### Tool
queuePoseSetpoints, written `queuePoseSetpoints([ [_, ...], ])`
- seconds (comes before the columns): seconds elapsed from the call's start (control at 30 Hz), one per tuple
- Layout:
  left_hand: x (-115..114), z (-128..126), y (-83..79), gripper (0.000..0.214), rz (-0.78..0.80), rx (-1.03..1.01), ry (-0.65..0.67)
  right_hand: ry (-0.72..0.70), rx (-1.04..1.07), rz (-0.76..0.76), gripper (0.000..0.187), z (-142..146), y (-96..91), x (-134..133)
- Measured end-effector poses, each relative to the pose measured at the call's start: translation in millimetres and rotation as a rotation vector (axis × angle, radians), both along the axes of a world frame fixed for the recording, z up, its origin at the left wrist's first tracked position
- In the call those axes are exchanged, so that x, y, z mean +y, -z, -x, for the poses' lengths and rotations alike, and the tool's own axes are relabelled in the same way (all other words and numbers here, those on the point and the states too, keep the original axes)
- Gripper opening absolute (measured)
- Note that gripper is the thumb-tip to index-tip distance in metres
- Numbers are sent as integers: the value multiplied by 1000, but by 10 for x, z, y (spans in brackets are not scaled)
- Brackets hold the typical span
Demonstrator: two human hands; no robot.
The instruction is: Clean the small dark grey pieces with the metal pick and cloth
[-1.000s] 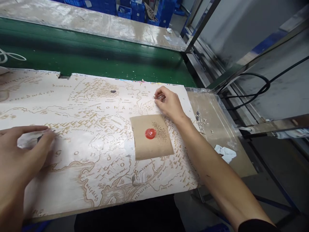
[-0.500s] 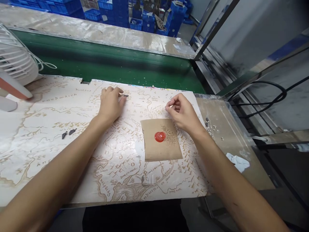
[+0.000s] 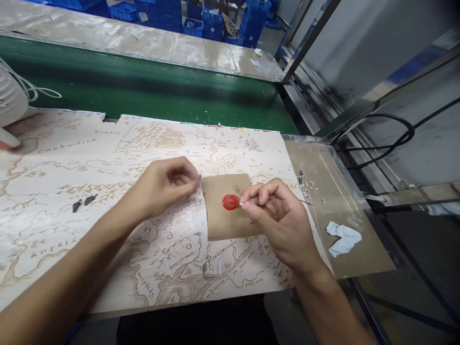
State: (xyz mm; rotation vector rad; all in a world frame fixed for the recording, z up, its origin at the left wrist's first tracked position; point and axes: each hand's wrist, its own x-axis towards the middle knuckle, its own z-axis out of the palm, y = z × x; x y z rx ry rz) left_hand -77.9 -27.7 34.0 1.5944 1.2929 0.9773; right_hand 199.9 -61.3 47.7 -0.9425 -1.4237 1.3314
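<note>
My right hand [image 3: 282, 221] pinches a thin pale-tipped stick [image 3: 241, 203], its tip right by the red wax seal [image 3: 230, 201]. The seal sits on a brown kraft paper patch [image 3: 224, 225] laid over a printed parchment-style map sheet [image 3: 72, 160]. My left hand [image 3: 165, 184] hovers with its fingers bunched together close to the patch's left edge. Nothing shows between those fingers. Two small dark fragments [image 3: 82, 202] lie on the map to the left of that hand.
The map lies on a bench beside a green conveyor belt [image 3: 143, 91]. To the right are a clear plastic sheet with scattered debris [image 3: 304, 187], a crumpled white tissue [image 3: 343, 238] and black cables [image 3: 377, 139]. Blue crates [image 3: 212, 24] stand far back.
My right hand has moved down from above the patch onto the seal. My left hand has come across to the patch's edge. The small dark piece near the map's top is no longer visible.
</note>
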Motion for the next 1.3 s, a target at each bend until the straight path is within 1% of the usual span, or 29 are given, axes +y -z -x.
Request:
queuePoseSetpoints([
  [0.07, -311, -148, -77, 10, 42, -138, 14, -5, -27, -45, 28, 5, 2, -114],
  [0.13, -552, -297, -130, 8, 97, -214, 10, -25, -93, -134, 26, 4, 20, -194],
  [0.2, -712, -425, -155, 5, 153, -271, 9, -56, -166, -243, 25, 3, 36, -242],
  [0.3, -841, -556, -144, 8, 256, -372, 31, -122, -269, -351, 29, -2, 29, -275],
  [0.43, -912, -632, -102, 19, 393, -477, 47, -190, -369, -437, 34, -37, -10, -300],
  [0.5, -926, -648, -86, 22, 424, -501, 41, -204, -397, -474, 36, -63, -23, -307],
  [0.6, -937, -675, -67, 21, 430, -523, 29, -223, -411, -486, 37, -96, -25, -311],
  [0.7, -947, -713, -38, 22, 418, -554, 14, -212, -380, -428, 35, -117, -2, -315],
  [0.83, -958, -757, 9, 24, 439, -578, 18, -157, -270, -295, 30, -135, 49, -335],
  [0.9, -962, -769, 27, 26, 452, -584, 21, -135, -223, -259, 30, -137, 69, -343],
  [1.07, -958, -798, 47, 34, 461, -607, 17, -116, -174, -224, 27, -104, 104, -351],
  [1.17, -961, -833, 54, 37, 451, -598, -8, -88, -156, -191, 25, -71, 137, -356],
  [1.3, -992, -885, 69, 32, 354, -487, -92, -48, -173, -201, 26, -46, 181, -358],
])
